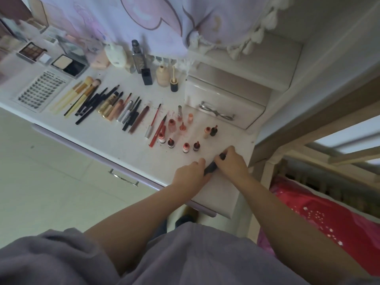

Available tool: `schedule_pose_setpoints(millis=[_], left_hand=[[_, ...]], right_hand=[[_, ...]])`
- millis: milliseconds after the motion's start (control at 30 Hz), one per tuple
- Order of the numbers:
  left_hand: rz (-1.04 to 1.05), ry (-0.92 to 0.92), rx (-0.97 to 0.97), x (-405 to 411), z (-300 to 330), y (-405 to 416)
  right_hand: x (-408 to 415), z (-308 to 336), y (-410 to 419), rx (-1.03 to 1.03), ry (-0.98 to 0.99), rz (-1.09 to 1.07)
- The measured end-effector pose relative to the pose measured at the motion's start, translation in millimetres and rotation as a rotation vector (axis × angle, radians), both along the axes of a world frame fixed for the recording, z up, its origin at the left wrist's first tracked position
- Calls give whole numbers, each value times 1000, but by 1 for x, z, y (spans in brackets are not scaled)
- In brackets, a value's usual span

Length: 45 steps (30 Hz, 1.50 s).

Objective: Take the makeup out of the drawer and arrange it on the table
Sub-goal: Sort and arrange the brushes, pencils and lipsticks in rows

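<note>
Head view showed both hands low on the near right part of the white bench (131, 157), sharing one dark makeup stick (211, 167) that lay slanted just above the bench top. The left hand (190, 175) was curled around the stick's lower end, and the right hand (232, 161) was closed over its upper end, with a dark tip peeking out past the fingers. Just beyond the hands stood a loose group of small lip bottles (186, 148), red, pink and dark, upright and a little apart from one another. Further left, pencils and tubes (123, 112) lay side by side in a slanted row, next to a bundle of pale-handled brushes (82, 93) and a tray of false lashes (40, 90). At the far left corner sat an open powder compact (70, 64) and an eyeshadow palette (31, 50). Taller bottles (147, 76) stood along the back beneath a hanging patterned cloth (127, 19). A small drawer unit (224, 101) with a bow-shaped handle rested on the bench's right side, its drawer shut. A red bedcover (329, 221) lay to the right
</note>
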<state>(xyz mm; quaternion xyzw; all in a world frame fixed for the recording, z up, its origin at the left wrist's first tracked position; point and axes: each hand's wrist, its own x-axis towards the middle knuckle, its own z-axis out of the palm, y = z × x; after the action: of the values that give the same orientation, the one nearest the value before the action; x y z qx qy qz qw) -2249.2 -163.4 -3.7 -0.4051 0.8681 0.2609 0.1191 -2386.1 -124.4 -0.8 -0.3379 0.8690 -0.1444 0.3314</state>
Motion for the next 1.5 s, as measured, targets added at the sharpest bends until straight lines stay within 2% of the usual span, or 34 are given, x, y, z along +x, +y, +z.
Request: schedule_pose_setpoints(millis=[67,167,267,333,433,567,600,733,900,1000,1100,1200,1267,1367,1500], left_hand=[[-109,-39,-62,2,0,4],[-207,-61,-57,9,7,4],[-234,11,-40,19,27,-6],[-298,94,-108,24,44,-15],[-341,244,-167,20,73,-19],[-196,306,73,8,103,-22],[-212,299,79,9,106,-24],[-320,260,52,24,110,-27],[-323,321,-8,33,105,-30],[-311,330,22,35,101,-31],[-227,301,162,46,94,-35],[-6,339,382,63,85,-41],[72,329,439,67,78,-38],[69,365,350,54,64,-24],[119,435,143,28,46,-9]], right_hand=[[9,-3,7,32,-99,-32],[13,6,10,98,-212,-42],[1,33,10,96,-390,14],[-8,57,11,46,-501,127],[-8,89,6,-75,-474,233],[1,120,-4,-150,-217,437],[0,125,-5,-114,-232,475],[-10,137,-1,101,-532,596],[-9,131,0,49,-669,570],[-10,129,1,57,-610,597],[-24,132,5,81,-499,586],[-46,123,15,43,-611,325],[-48,109,22,11,-638,209],[-34,77,31,-24,-564,167],[-25,48,33,-142,-288,146]])
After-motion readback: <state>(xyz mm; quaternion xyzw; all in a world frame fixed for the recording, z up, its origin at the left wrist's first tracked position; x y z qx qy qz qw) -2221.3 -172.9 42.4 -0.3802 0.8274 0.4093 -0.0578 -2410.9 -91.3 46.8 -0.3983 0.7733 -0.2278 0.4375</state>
